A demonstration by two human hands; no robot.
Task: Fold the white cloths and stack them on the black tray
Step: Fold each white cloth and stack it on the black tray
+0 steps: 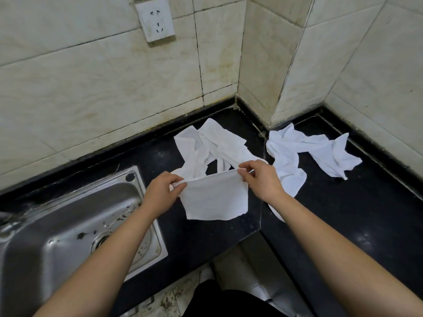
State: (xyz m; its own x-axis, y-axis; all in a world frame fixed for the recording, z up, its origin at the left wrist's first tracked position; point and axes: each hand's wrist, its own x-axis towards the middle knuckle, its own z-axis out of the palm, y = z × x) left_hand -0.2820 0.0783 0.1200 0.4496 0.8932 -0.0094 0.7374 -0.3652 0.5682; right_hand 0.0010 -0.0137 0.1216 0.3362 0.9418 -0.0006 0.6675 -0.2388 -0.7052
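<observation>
Landmark: the sink (pixel 68 225), steel, set in the black countertop (pixel 343 213), basin spotted with dark flecks around the drain (pixel 100 241). Just right of the sink's far right corner, the left hand (pixel 160 193) has its fingers curled, with thumb and fingertips pinching the top left corner of the held cloth (pixel 215 200). Further right of the sink, the right hand (pixel 261 179) pinches the top right corner the same way, fingers bent and thumb on the near side. Both forearms are bare. The held cloth is white, lifted off the counter, with its top edge pulled nearly straight between the two hands. Its body hangs flat towards the camera, and the lower edge is uneven. Beyond it, right of the sink and towards the wall, a loose heap of white cloths (pixel 210 145) lies rumpled on the countertop, with several strips overlapping. Far right of the sink, past a seam in the counter, a second crumpled cloth (pixel 309 154) sprawls near the jutting tiled corner, well apart from the heap. A thin white curved edge (pixel 275 212) shows under the right wrist; what it belongs to cannot be told. High behind the sink, a wall socket (pixel 155 21) is mounted on the stained tiled wall (pixel 91 76). Below the sink's right side, at the counter front, there is dark clothing (pixel 229 300).
</observation>
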